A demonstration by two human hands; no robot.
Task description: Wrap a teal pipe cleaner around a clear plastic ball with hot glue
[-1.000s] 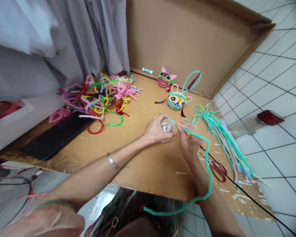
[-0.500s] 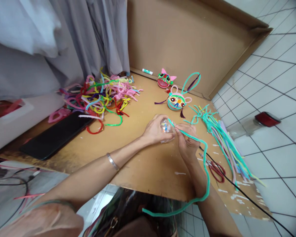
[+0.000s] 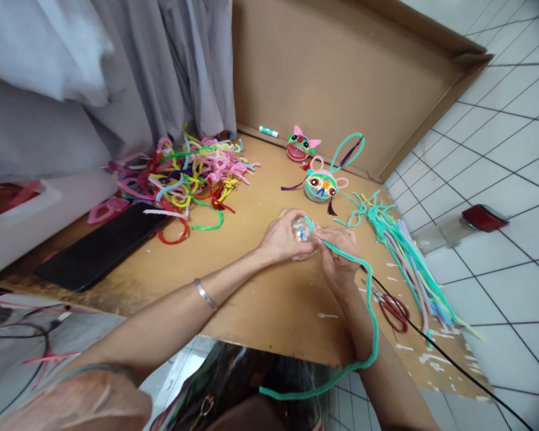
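My left hand (image 3: 281, 239) is wrapped round a small clear ball (image 3: 300, 230) with coloured bits showing in or on it. My right hand (image 3: 339, 257) pinches a long teal pipe cleaner (image 3: 374, 317) close to the ball. The pipe cleaner's upper end lies along the ball's right side; its long tail loops over my right forearm and hangs past the table's front edge. Beyond my hands sit a decorated ball with pink loop ears (image 3: 321, 186) and a red-mouthed ball with pink pointed ears (image 3: 298, 148).
Tangled coloured pipe cleaners (image 3: 175, 173) and a black phone (image 3: 101, 251) lie left on the table (image 3: 251, 305). At right are a teal and pastel bundle (image 3: 404, 257), red-handled scissors (image 3: 393, 311) and a black cable (image 3: 435, 346). A glue stick (image 3: 268, 131) lies by the cardboard (image 3: 341, 78).
My right hand has moved slightly left, nearer the ball, and the teal pipe cleaner has shifted left with it. My left hand stays round the ball.
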